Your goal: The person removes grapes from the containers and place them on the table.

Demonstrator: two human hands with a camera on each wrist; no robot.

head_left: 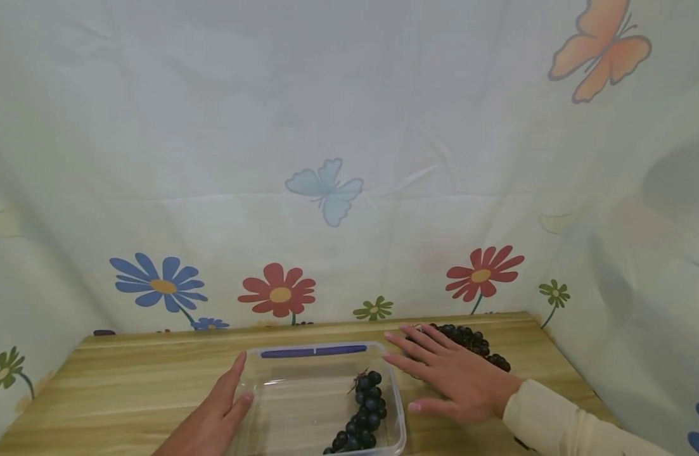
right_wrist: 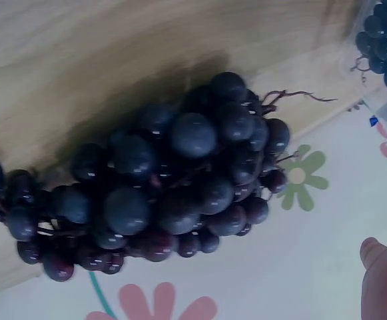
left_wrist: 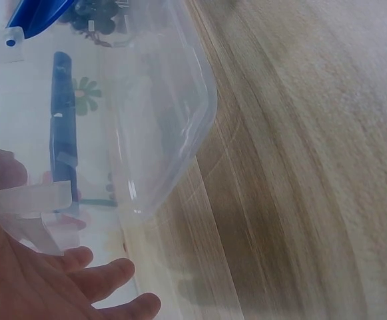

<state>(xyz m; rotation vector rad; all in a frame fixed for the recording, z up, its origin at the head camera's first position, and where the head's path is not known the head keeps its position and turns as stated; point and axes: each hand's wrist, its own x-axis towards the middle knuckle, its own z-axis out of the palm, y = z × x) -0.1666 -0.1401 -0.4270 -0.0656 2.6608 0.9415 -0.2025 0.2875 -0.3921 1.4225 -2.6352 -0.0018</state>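
A clear plastic container (head_left: 399, 405) with blue clip strips (head_left: 314, 351) stands at the table's front middle. One bunch of dark grapes (head_left: 370, 408) lies along its right side. My left hand (head_left: 215, 408) is at the container's left side, fingers extended and thumb by the rim. In the left wrist view, the left fingers (left_wrist: 116, 279) spread outside the container wall. To the right, my right hand (head_left: 454, 379) stretches out flat, fingers apart, holding nothing. Beyond it lies a larger bunch of dark grapes (right_wrist: 180, 180), partly hidden by that hand in the head view.
A wood-grain table (head_left: 132, 386) carries everything. A pale cloth (head_left: 326, 114) printed with flowers and butterflies hangs behind it and along both sides. A small dark object (head_left: 104, 332) shows at the table's back left edge.
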